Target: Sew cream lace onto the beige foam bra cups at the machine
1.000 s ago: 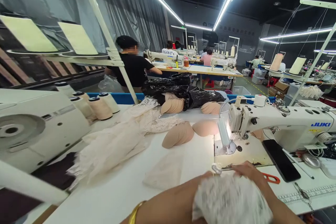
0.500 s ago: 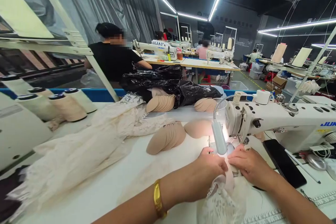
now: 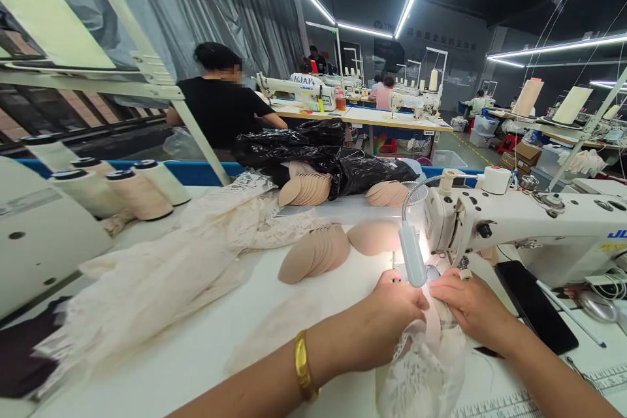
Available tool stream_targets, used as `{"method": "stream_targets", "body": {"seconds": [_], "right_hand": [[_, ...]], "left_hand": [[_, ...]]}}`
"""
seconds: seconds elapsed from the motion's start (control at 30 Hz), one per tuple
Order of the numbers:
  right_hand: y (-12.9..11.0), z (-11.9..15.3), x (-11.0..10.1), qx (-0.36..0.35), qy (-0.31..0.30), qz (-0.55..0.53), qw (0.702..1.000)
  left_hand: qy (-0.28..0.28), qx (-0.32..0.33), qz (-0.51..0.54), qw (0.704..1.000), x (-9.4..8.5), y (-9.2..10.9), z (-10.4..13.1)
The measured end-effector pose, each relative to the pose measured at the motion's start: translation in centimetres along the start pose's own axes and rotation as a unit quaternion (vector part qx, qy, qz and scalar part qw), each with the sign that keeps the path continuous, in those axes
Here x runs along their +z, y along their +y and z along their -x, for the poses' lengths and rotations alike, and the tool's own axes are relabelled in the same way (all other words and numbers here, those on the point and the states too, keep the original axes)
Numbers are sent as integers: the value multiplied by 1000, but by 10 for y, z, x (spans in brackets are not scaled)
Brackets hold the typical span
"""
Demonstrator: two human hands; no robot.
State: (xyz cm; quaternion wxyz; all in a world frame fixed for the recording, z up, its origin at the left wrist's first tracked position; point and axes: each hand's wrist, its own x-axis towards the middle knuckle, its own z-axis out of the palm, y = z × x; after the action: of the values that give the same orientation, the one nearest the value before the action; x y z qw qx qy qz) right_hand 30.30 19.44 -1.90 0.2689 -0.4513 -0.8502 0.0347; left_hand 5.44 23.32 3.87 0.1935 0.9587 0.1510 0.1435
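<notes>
White lace fabric hangs over the table's front below the sewing machine. My left hand, with a gold bracelet on its wrist, grips the fabric's upper part with curled fingers, left of the needle area. Close on the right, my right hand pinches the same fabric beside the presser foot. A small grey lamp lights the spot and partly covers the fabric's far end. Beige oval pads lie fanned out left of the machine, with another pad beside them.
More lace spreads over the left of the table near thread cones. Black plastic bags and more pads stand behind. A phone and a ruler lie at right. A person in black sits beyond.
The view has shifted slightly, so the scene sits a little further right. Both hands keep hold of the fabric close to the machine, with hardly any movement between them.
</notes>
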Motion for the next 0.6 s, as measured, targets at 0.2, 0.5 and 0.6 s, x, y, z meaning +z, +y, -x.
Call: {"method": "stream_targets", "body": {"seconds": [0.2, 0.5, 0.6], "right_hand": [[2, 0, -3, -4, -38, 34, 999], [2, -1, -3, 10, -47, 46, 998], [5, 0, -1, 8, -42, 55, 998]], "left_hand": [[-25, -28, 0, 999, -1, 3, 2], [-56, 0, -44, 997, -6, -5, -2], [-69, 30, -78, 994, -11, -11, -6]]}}
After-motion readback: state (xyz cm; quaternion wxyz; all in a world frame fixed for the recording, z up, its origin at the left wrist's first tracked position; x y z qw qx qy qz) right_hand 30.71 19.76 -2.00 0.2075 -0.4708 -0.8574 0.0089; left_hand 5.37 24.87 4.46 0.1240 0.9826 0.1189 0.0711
